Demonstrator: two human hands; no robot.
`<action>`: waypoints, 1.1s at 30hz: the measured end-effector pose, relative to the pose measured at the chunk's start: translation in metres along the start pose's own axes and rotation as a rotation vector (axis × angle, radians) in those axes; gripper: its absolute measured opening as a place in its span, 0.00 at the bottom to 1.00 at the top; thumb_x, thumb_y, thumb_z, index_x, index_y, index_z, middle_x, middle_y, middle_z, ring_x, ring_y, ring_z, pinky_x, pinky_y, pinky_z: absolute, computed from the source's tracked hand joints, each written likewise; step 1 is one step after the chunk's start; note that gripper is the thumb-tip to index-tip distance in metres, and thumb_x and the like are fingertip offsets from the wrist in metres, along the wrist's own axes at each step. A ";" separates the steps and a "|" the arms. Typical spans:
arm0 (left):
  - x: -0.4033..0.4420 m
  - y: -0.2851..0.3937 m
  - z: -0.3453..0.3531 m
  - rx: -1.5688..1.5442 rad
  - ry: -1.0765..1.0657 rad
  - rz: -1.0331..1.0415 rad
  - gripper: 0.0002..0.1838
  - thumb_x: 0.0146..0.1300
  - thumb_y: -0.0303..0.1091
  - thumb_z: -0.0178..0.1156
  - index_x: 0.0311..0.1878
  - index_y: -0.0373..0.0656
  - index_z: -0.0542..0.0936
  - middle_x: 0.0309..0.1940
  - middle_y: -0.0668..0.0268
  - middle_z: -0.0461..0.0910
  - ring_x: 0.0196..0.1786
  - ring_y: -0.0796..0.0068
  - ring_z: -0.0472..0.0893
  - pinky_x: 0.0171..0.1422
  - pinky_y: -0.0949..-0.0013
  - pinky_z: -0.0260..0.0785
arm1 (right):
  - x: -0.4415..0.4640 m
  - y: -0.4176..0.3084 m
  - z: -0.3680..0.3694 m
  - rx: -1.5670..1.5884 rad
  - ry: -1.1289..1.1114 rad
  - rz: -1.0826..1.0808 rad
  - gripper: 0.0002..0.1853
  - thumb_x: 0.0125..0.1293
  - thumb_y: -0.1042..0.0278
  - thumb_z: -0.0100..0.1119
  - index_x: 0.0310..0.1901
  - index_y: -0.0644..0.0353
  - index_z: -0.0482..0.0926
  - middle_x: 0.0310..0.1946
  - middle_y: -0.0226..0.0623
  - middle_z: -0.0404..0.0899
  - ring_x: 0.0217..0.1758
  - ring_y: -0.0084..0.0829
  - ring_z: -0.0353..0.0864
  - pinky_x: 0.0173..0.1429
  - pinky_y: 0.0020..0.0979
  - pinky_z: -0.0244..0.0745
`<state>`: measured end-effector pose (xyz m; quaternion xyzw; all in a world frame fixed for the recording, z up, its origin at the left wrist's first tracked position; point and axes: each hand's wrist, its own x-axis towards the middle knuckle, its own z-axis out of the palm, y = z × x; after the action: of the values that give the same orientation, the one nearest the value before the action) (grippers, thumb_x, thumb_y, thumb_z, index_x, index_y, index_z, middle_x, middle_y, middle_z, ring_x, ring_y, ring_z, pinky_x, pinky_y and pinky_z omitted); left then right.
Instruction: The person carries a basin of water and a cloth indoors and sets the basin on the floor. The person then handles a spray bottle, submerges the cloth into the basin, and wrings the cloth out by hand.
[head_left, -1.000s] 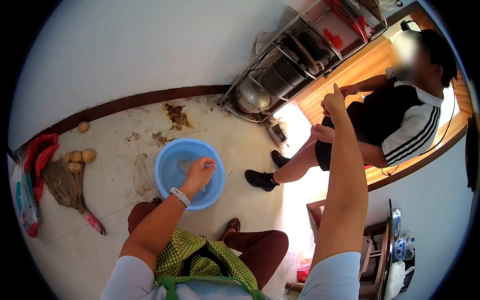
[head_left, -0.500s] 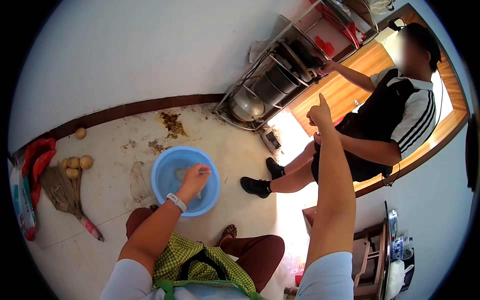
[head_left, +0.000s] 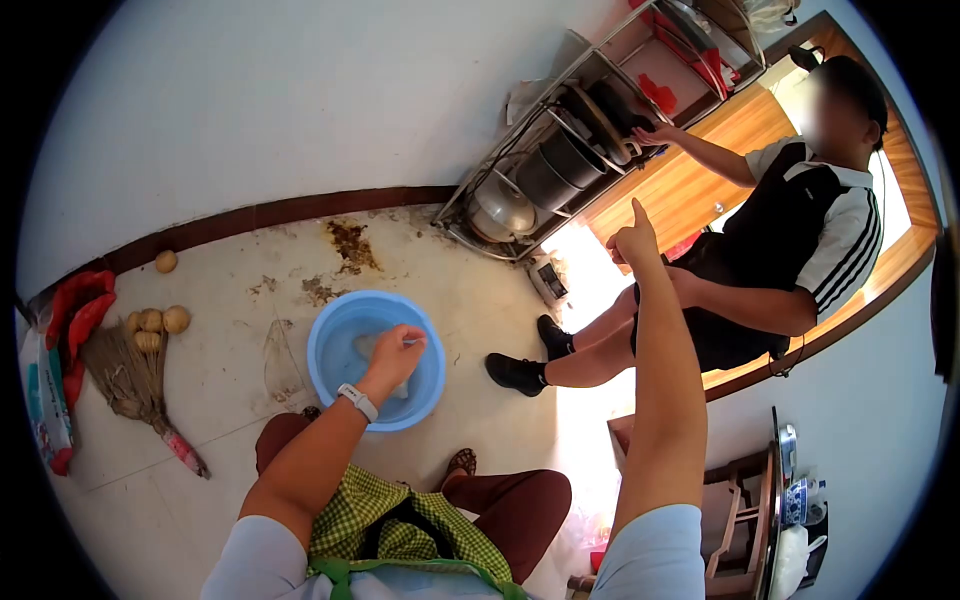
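My left hand (head_left: 396, 354) is closed above a light blue basin (head_left: 436, 330) on the floor; what its fingers hold, if anything, is too small to name. Under that hand a pale, whitish item (head_left: 366, 346) lies in the basin. My right hand (head_left: 634, 244) is raised with its index finger stretched out toward the metal rack and the other fingers curled, with nothing seen in it. Beyond it another person (head_left: 770, 240) in a black and white shirt reaches one hand (head_left: 655, 135) to the pans on the rack.
The metal rack (head_left: 520, 150) holds pots (head_left: 560, 170) and a metal lid. A broom (head_left: 135, 385), round yellowish objects (head_left: 175, 320) and a red bag (head_left: 85, 310) are on the floor at left. A small scale-like device (head_left: 548, 280) stands by the rack. Wooden furniture (head_left: 740, 510) is at lower right.
My right hand has moved down and left, its index finger still out. The other person's hand has moved from near the body to the rack's pans. My left hand stays over the basin.
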<state>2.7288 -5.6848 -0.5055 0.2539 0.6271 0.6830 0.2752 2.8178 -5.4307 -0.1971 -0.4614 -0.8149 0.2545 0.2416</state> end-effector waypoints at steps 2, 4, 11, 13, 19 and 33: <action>0.000 0.000 0.001 0.000 -0.008 -0.015 0.11 0.54 0.32 0.57 0.39 0.37 0.77 0.37 0.60 0.79 0.36 0.71 0.77 0.42 0.70 0.70 | -0.001 0.005 0.002 0.004 -0.015 0.009 0.42 0.50 0.86 0.47 0.68 0.48 0.46 0.22 0.45 0.75 0.16 0.29 0.71 0.17 0.30 0.69; 0.000 -0.001 0.003 0.023 -0.011 -0.037 0.11 0.54 0.32 0.57 0.40 0.37 0.76 0.37 0.60 0.78 0.36 0.72 0.77 0.42 0.70 0.70 | 0.000 0.013 0.002 0.025 -0.014 0.031 0.43 0.50 0.88 0.47 0.68 0.48 0.46 0.20 0.44 0.75 0.15 0.29 0.71 0.17 0.29 0.69; -0.001 -0.002 0.003 0.006 -0.019 -0.020 0.12 0.55 0.33 0.57 0.40 0.37 0.76 0.37 0.61 0.79 0.37 0.72 0.77 0.42 0.70 0.69 | -0.006 0.038 -0.003 0.074 -0.001 0.096 0.43 0.52 0.87 0.44 0.68 0.47 0.42 0.22 0.45 0.76 0.16 0.28 0.71 0.18 0.28 0.69; -0.002 -0.001 0.003 0.025 -0.014 -0.018 0.11 0.55 0.32 0.57 0.40 0.37 0.76 0.37 0.60 0.79 0.37 0.72 0.77 0.43 0.70 0.69 | -0.008 0.048 -0.005 0.040 -0.026 0.107 0.40 0.53 0.84 0.36 0.68 0.46 0.42 0.26 0.41 0.76 0.20 0.26 0.73 0.23 0.26 0.72; 0.000 -0.010 0.004 0.023 -0.020 0.030 0.11 0.55 0.32 0.56 0.40 0.37 0.77 0.37 0.60 0.79 0.38 0.72 0.77 0.43 0.70 0.69 | -0.012 0.065 -0.009 0.062 -0.051 0.115 0.40 0.54 0.84 0.40 0.68 0.47 0.40 0.27 0.45 0.78 0.21 0.28 0.75 0.21 0.27 0.72; -0.001 -0.010 0.007 -0.010 -0.036 -0.022 0.11 0.56 0.32 0.56 0.40 0.37 0.77 0.38 0.59 0.79 0.38 0.72 0.77 0.43 0.70 0.70 | -0.018 0.075 0.002 0.032 -0.079 0.174 0.40 0.55 0.85 0.39 0.68 0.49 0.39 0.29 0.46 0.78 0.22 0.32 0.77 0.22 0.29 0.74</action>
<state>2.7352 -5.6798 -0.5148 0.2576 0.6216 0.6783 0.2951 2.8720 -5.4138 -0.2499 -0.5160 -0.7766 0.3053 0.1935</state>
